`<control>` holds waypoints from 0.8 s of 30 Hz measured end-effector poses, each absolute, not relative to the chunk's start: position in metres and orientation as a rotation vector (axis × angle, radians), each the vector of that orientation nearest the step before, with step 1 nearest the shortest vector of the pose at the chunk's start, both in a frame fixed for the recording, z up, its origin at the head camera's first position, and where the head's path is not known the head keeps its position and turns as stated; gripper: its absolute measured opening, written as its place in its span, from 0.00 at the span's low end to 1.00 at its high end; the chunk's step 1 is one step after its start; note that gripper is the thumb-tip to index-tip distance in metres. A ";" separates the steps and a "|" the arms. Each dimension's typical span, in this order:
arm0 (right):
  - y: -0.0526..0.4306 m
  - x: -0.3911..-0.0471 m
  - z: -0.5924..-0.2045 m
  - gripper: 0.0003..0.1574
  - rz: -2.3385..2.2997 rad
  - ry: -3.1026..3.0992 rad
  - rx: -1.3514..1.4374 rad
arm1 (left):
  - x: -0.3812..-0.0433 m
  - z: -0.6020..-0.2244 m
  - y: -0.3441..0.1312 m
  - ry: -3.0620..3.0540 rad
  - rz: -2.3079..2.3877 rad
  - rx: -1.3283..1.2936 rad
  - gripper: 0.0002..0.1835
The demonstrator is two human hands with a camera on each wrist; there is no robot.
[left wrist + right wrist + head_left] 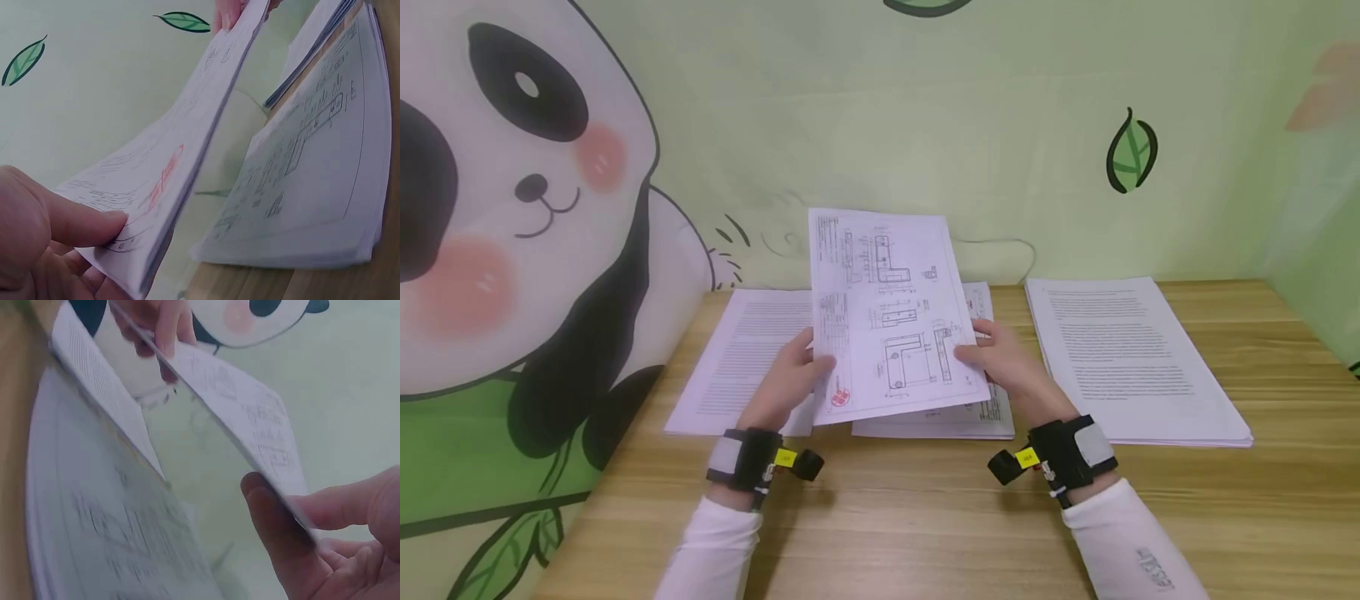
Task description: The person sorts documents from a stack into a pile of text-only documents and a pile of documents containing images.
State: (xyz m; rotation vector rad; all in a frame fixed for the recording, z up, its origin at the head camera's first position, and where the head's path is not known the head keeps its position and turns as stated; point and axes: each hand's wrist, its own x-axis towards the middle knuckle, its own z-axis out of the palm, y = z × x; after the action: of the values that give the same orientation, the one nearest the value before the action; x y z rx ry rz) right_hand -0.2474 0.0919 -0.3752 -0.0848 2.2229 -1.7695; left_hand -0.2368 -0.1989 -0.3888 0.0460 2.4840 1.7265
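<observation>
A thin stack of drawing sheets [880, 317], printed with technical part drawings and a red stamp, is held up tilted above the table. My left hand [786, 379] pinches its left edge, thumb on top and fingers beneath. At the opposite edge my right hand [1007, 362] grips the sheets the same way. In the left wrist view the left thumb [94, 225] presses near the red stamp. The right wrist view shows the right hand [337, 537] with the sheets' edge between thumb and fingers. Below lies another pile of drawings [940, 425], partly hidden by the held sheets.
To the left lies a stack of text pages [737, 358], partly covered by the left hand and the held sheets. A thicker stack of text pages [1127, 358] lies at the right. All rest on a wooden table [895, 517] against a wall covering with a printed panda [542, 208].
</observation>
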 end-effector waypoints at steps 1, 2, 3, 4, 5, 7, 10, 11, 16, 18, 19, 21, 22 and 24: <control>0.097 -0.248 -0.374 0.36 -1.716 2.279 -0.081 | -0.238 -0.389 -0.195 2.492 1.714 0.037 0.27; 0.102 -0.248 -0.373 0.37 -1.668 2.334 -0.086 | -0.240 -0.389 -0.191 2.494 1.707 0.028 0.26; 0.107 -0.249 -0.372 0.38 -1.625 2.381 -0.085 | -0.242 -0.390 -0.187 2.495 1.704 0.022 0.25; 0.112 -0.249 -0.371 0.39 -1.582 2.427 -0.088 | -0.243 -0.390 -0.183 2.498 1.702 0.018 0.25; 0.116 -0.250 -0.371 0.39 -1.540 2.476 -0.101 | -0.245 -0.391 -0.179 2.497 1.704 0.020 0.24; 0.123 -0.250 -0.371 0.38 -1.484 2.535 -0.132 | -0.248 -0.394 -0.173 2.492 1.705 0.002 0.22; 0.130 -0.250 -0.374 0.37 -1.436 2.551 -0.155 | -0.250 -0.401 -0.168 2.524 1.656 -0.040 0.21; 0.131 -0.251 -0.376 0.37 -1.421 2.549 -0.156 | -0.251 -0.403 -0.167 2.539 1.629 -0.056 0.20; 0.135 -0.254 -0.387 0.37 -1.359 2.559 -0.146 | -0.252 -0.415 -0.165 2.650 1.435 -0.041 0.20; 0.136 -0.256 -0.391 0.37 -1.334 2.574 -0.143 | -0.254 -0.419 -0.163 2.686 1.379 -0.017 0.21; 0.136 -0.256 -0.393 0.36 -1.325 2.579 -0.140 | -0.254 -0.421 -0.163 2.699 1.364 -0.014 0.21; 0.137 -0.257 -0.397 0.36 -1.309 2.583 -0.141 | -0.255 -0.424 -0.161 2.718 1.342 -0.025 0.22; 0.137 -0.257 -0.398 0.36 -1.302 2.586 -0.145 | -0.255 -0.426 -0.161 2.723 1.339 -0.039 0.22; 0.138 -0.257 -0.400 0.34 -1.295 2.593 -0.147 | -0.256 -0.429 -0.159 2.726 1.349 -0.064 0.21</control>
State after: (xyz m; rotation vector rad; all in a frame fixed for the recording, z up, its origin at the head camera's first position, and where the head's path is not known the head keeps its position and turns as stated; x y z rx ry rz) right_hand -0.2572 0.1377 -0.4001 -0.1471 2.5929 -1.2952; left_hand -0.2558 -0.1590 -0.4292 -0.0640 2.7259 1.3486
